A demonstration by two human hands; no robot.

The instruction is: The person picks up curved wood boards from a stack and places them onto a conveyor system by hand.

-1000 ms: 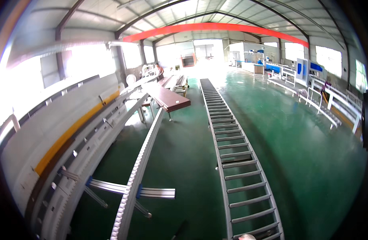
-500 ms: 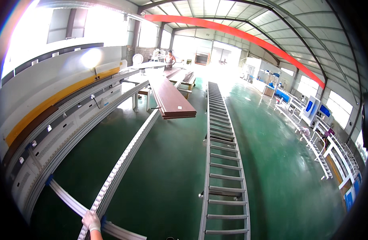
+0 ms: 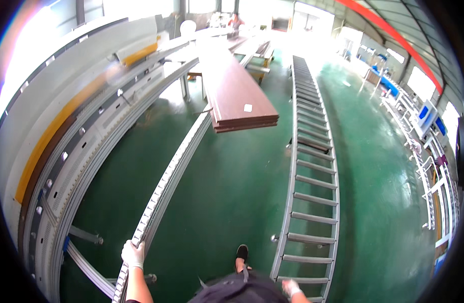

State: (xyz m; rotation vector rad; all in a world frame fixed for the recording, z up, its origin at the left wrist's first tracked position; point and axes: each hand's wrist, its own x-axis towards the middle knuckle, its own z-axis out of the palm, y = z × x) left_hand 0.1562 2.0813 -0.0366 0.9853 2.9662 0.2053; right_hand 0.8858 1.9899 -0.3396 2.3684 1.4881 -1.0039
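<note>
My left hand [image 3: 133,254], in a white glove, grips the near end of a long grey roller rail [image 3: 167,178] that runs away from me toward a stack of brown boards [image 3: 236,96]. My right hand [image 3: 291,288], also gloved white, hangs low at the bottom edge beside the near end of a long grey roller conveyor [image 3: 308,166]; it touches nothing I can see, and its fingers are hard to make out. My dark shoe [image 3: 242,252] stands on the green floor between the two tracks.
A long grey machine [image 3: 75,131] with a yellow stripe lines the left side. Blue and white machines [image 3: 423,126] stand at the right. A grey cross bar [image 3: 88,262] lies low at left. A person works far back near the doorway [image 3: 236,20].
The view has tipped down and moved forward along the rail. My left hand has come up onto the rail's near end, and my right hand and shoe have come into view.
</note>
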